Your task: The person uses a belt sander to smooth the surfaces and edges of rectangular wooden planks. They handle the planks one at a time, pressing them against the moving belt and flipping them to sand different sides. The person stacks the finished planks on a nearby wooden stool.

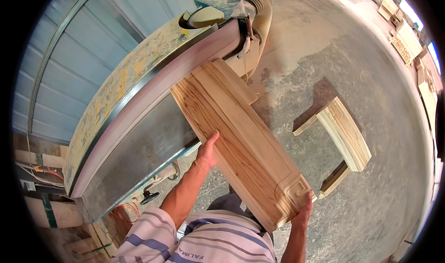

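Observation:
A long wooden panel [236, 152] with brown grain, a grooved border and a carved square pattern at its near right corner slants across the middle. My left hand [207, 152] grips its left long edge, thumb on top and fingers hidden beneath. At the near right end, my right hand [302, 213] is closed round the corner by the carving. The panel's far end meets the pinkish sanding belt [153, 96] of a long belt sander; whether it touches the belt, I cannot tell. A stepped wooden part [235, 81] shows along the panel's far right side.
The sander's grey metal table [139, 147] lies left of the panel, with a black-handled crank [149, 197] below. A ribbed hose [262, 12] rises at the sander's far end. On the concrete floor [389, 105] to the right stands a small wooden bench-like piece [345, 133]. Stacked wood [405, 43] lines the far right.

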Available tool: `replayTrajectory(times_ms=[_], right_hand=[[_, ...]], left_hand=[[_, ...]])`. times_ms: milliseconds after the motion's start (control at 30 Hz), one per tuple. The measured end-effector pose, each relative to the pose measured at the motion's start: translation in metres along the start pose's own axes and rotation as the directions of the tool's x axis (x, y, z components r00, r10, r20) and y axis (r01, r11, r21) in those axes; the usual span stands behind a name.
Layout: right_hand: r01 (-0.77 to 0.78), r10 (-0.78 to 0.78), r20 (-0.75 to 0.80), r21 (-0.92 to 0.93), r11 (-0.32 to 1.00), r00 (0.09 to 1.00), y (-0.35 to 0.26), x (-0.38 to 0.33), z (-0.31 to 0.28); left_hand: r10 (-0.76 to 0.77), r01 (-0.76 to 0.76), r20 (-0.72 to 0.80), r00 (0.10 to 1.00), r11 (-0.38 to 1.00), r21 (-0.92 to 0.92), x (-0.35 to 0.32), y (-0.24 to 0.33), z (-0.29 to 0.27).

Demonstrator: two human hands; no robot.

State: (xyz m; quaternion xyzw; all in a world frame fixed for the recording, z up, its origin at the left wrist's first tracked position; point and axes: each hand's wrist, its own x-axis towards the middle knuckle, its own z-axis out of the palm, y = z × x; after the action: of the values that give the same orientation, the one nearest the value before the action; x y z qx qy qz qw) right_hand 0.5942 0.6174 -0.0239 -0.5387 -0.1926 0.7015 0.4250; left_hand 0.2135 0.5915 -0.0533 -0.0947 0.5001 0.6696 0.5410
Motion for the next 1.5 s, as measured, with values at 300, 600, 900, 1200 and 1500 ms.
replayTrajectory(times_ms=[300, 600, 900, 1200, 1500], right_hand=[[0.044, -0.044, -0.037, -0.006, 0.999, 0.998, -0.001, -0.002, 0.005], [0.055, -0.057, -0.061, -0.041, 0.998, 0.996, 0.003, -0.001, 0.002], [0.041, -0.046, -0.082, -0.069, 0.997, 0.996, -0.003, -0.006, -0.013], [0.035, -0.039, -0.056, -0.068, 0.997, 0.998, -0.006, -0.003, 0.008], [0.04, -0.046, -0.077, -0.079, 0.996, 0.996, 0.006, -0.002, 0.007]], left_hand=[[0.002, -0.003, -0.028, 1.0, 1.0, -0.005, -0.006, 0.002, 0.007], [0.003, -0.003, -0.036, 0.999, 1.0, -0.002, 0.006, -0.001, -0.007], [0.014, -0.018, -0.113, 0.993, 0.999, -0.038, -0.021, -0.011, 0.016], [0.016, -0.014, -0.09, 0.996, 1.0, 0.02, 0.005, -0.004, -0.001], [0.014, -0.015, -0.047, 0.999, 1.0, -0.016, 0.006, 0.0, -0.013]])
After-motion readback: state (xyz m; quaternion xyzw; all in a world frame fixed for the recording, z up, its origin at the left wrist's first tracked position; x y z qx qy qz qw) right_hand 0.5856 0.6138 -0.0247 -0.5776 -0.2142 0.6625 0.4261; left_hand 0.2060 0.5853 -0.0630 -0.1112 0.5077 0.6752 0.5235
